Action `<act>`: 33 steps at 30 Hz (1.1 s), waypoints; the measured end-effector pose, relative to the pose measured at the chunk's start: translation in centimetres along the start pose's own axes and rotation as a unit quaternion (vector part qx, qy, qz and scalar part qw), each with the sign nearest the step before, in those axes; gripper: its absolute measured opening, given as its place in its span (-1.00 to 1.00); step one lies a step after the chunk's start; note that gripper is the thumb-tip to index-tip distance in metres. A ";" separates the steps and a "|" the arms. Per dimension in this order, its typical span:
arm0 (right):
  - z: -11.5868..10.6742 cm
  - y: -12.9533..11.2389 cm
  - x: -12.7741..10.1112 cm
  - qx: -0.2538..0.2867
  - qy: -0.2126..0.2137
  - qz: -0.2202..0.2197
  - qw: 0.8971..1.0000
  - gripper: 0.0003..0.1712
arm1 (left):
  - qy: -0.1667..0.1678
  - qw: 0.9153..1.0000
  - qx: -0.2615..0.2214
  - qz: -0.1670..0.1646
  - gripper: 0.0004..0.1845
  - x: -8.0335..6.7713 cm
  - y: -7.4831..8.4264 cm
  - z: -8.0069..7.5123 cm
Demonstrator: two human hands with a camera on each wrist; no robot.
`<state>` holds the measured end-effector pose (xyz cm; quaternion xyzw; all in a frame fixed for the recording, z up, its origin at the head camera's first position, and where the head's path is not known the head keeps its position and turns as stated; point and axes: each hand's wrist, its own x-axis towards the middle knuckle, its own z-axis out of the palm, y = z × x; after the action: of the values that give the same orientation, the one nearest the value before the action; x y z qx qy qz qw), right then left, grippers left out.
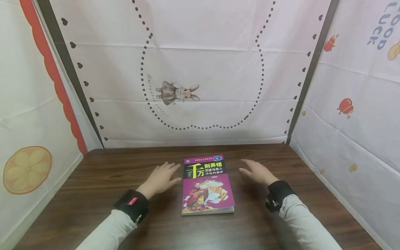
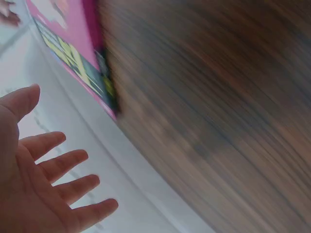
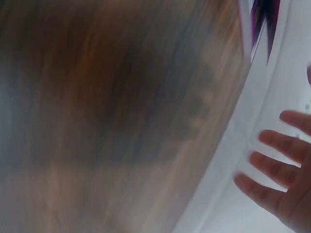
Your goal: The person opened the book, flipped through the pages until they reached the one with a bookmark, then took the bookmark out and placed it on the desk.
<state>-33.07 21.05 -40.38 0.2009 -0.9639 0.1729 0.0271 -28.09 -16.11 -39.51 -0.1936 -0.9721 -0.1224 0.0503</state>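
Note:
A purple book with a black band and yellow Chinese characters lies face up on the wooden table, its lower edge toward me. To its left, my left hand has its fingers spread and holds nothing; the thumb points at the book's side. On the other side, my right hand is held apart from the book, fingers extended. In the left wrist view the book shows past the left hand. The right wrist view is blurred, with the right hand at its edge and a sliver of the book at the top.
The dark wood table has a back edge against a white cloth wall printed with a rabbit and dotted lines. Cloth walls also stand at the left and right. Each wrist wears a black band.

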 end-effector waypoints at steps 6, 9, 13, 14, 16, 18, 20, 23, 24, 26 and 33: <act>2.2 -3.0 0.0 0.081 -0.019 0.017 0.996 -0.62 | -0.050 0.996 -0.033 0.066 -0.40 0.0 5.1 1.4; 2.8 -4.4 -0.1 0.103 -0.033 0.031 0.994 -0.65 | -0.071 0.992 -0.020 0.104 -0.30 -0.5 6.9 2.2; 2.9 -5.6 -0.2 0.118 -0.035 0.040 0.992 -0.64 | -0.080 0.990 -0.004 0.119 -0.22 -1.0 8.4 2.9; 2.9 -5.8 -0.2 0.121 -0.033 0.043 0.991 -0.64 | -0.079 0.990 -0.002 0.120 -0.22 -1.1 8.6 3.0; 2.8 -6.1 -0.2 0.126 -0.028 0.052 0.990 -0.63 | -0.070 0.990 0.005 0.123 -0.22 -1.2 9.0 3.1; 2.7 -6.2 0.0 0.132 -0.019 0.052 0.990 -0.64 | -0.058 0.990 0.010 0.126 -0.20 -1.2 9.3 3.1; 2.6 -6.4 0.1 0.140 -0.008 0.051 0.989 -0.64 | -0.046 0.991 0.007 0.124 -0.17 -1.4 9.5 3.0; 2.2 -6.7 0.4 0.155 0.001 0.051 0.987 -0.65 | -0.034 0.991 0.002 0.126 -0.12 -1.8 10.0 3.0; 2.2 -6.9 0.5 0.164 0.002 0.061 0.985 -0.64 | -0.031 0.991 -0.001 0.128 -0.10 -1.9 10.1 3.0; 2.0 -7.2 0.6 0.183 0.006 0.078 0.980 -0.64 | -0.021 0.990 0.003 0.136 -0.07 -2.1 10.4 3.1; 1.7 -8.0 0.9 0.192 0.044 0.096 0.976 -0.70 | 0.015 0.988 0.028 0.153 -0.11 -2.3 10.9 4.0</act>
<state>-30.71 13.22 -39.30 0.1008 -0.9255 0.3649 0.0138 -21.92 -6.21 -41.31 -0.3363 -0.9334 -0.0893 0.0879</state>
